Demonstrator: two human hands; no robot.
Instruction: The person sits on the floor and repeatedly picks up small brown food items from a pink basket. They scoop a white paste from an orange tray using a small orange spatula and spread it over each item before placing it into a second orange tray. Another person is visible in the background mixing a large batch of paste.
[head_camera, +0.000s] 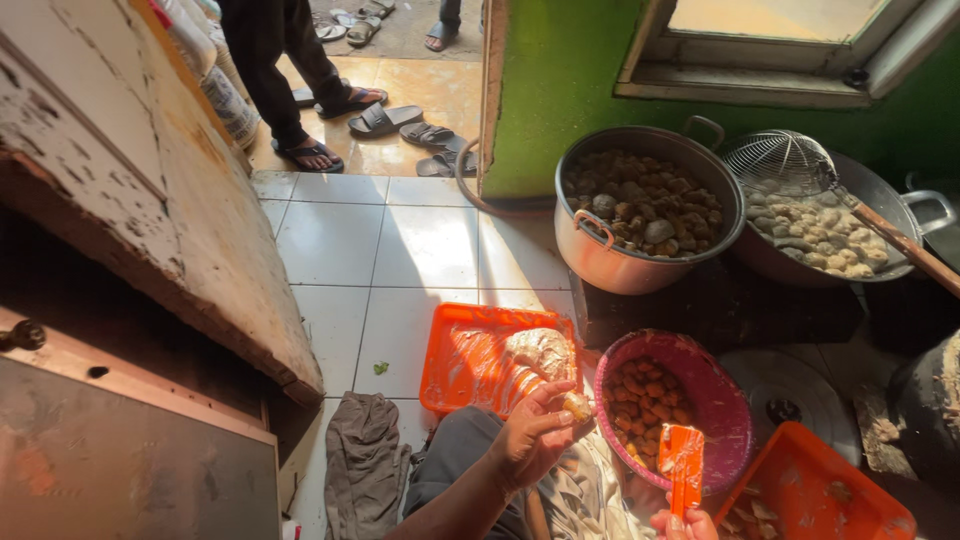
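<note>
Orange spatula (684, 462) pinched in the right hand (686, 524); left hand (532, 436) cups a filled piece (576, 405) beside the pink bowl (722, 400) for stuffing.

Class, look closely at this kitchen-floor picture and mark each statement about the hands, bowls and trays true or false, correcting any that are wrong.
1. The left hand holds a small piece of food at its fingertips. True.
2. The right hand holds a metal spoon. False: it holds a flat orange scraper.
3. The pink bowl is empty. False: it holds small brownish pieces.
4. A wire skimmer rests on the wide pan of pale pieces. True.
5. The orange tray by the left hand sits on a wooden table. False: it lies on the white tiled floor.
6. Sandals lie on the floor near the doorway. True.
</note>
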